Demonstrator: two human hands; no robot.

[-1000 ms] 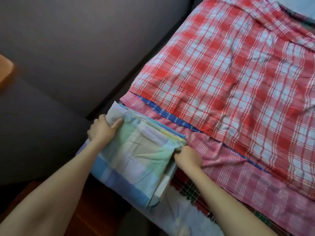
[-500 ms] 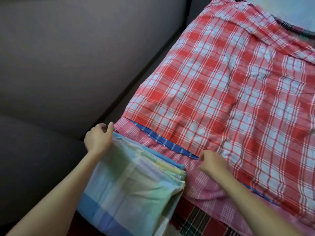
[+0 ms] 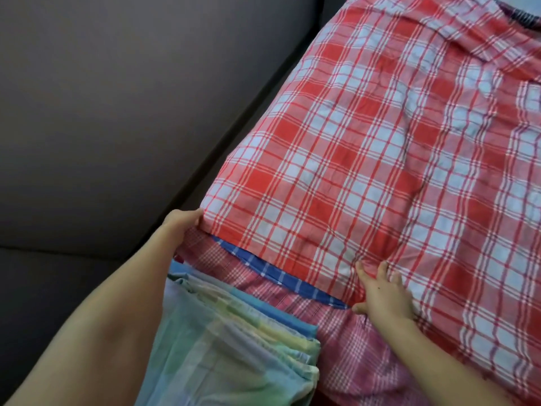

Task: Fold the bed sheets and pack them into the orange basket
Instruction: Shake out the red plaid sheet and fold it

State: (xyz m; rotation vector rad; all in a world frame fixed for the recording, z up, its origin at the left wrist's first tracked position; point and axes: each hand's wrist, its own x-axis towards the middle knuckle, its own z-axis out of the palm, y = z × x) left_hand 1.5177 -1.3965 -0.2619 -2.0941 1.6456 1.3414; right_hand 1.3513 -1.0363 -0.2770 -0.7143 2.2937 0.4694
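Observation:
A large red and white checked sheet point(image 3: 366, 159) lies spread over the bed. My left hand point(image 3: 183, 221) pinches its near left corner. My right hand point(image 3: 380, 294) lies on the sheet's near edge with fingers spread and the thumb at the hem. A folded pastel checked sheet point(image 3: 228, 356) lies at the near edge of the bed, under my left forearm. A blue checked sheet point(image 3: 281, 273) and a fine pink checked sheet point(image 3: 360, 356) show from under the red one. The orange basket is out of view.
A dark grey upholstered surface point(image 3: 117, 112) runs along the left of the bed, with a narrow dark gap point(image 3: 257, 101) between them. More dark striped fabric point(image 3: 521, 17) shows at the top right.
Both hands have left the folded pastel sheet and moved forward to the red checked sheet. The left now pinches its corner and the right lies on its near edge. The view has shifted forward.

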